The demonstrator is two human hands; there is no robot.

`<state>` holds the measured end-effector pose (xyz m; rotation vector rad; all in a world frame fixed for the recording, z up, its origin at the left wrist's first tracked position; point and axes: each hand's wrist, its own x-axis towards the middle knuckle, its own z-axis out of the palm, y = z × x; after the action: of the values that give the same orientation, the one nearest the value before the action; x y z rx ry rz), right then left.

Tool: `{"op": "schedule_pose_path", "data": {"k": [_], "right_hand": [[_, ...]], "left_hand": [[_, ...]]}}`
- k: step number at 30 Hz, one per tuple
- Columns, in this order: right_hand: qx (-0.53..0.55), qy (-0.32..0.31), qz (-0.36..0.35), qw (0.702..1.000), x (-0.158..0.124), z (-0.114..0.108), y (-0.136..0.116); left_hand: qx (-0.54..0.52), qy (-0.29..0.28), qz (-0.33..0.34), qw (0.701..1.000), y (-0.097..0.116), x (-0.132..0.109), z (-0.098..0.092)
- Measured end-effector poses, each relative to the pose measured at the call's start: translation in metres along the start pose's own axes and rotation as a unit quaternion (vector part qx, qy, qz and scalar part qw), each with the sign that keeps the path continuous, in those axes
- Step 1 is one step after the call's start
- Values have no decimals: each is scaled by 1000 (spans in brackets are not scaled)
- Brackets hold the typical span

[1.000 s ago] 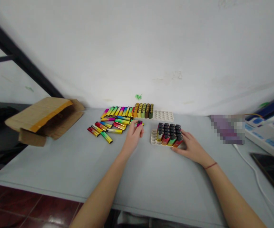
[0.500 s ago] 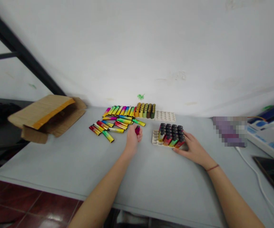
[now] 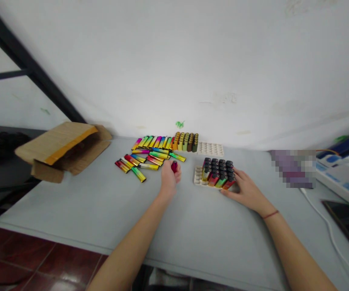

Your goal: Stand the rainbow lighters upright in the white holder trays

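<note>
My left hand is closed around a dark magenta lighter; its upper end shows above the fist, and the rest is hidden. To the right, my right hand curves around the right side of a white pitted tray, thumb along the front edge and fingers against the side. Several black-topped lighters stand upright in that tray, with bare pits in its left part. Shiny metallic-coloured lighter sleeves lie loosely left of and behind my left hand.
Against the wall stands a block of gold-topped pieces, beside another white pitted tray. An open cardboard box lies at the left. At the right are a power strip, a white cable and a dark phone.
The camera view has shifted slightly. My left hand still grips the lighter, tipped very slightly differently; my right hand stays at the tray.
</note>
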<state>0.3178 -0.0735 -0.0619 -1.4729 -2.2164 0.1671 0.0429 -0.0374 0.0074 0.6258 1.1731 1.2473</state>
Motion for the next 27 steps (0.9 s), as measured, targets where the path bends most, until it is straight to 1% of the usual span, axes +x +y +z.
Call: {"op": "schedule_pose_path", "data": {"k": [6,9,14,17,19,22,27], "right_hand": [[-4,-5,-2,1000,1,-1,-1],[-4,-4,-2,1000,1,-1,-1],[-2,8,-5,1000,0,0,-1],[-6,9,-4,1000,-1,0,0],[-9,3,-5,1000,-1,0,0],[-13,-3,-1,1000,0,1,0],[-12,-6,0,1000,1,0,-1]], "left_hand": [[-12,5,7,1000,-1,0,-2],[-38,-3,29,999,-4,3,-3],[-97,-16,63,993,-11,16,-1],[-89,-12,92,992,-13,20,-1],[-79,-22,99,992,-13,19,-2],[-69,-33,78,994,-12,15,-4],[-39,7,27,999,-10,11,-7]]}}
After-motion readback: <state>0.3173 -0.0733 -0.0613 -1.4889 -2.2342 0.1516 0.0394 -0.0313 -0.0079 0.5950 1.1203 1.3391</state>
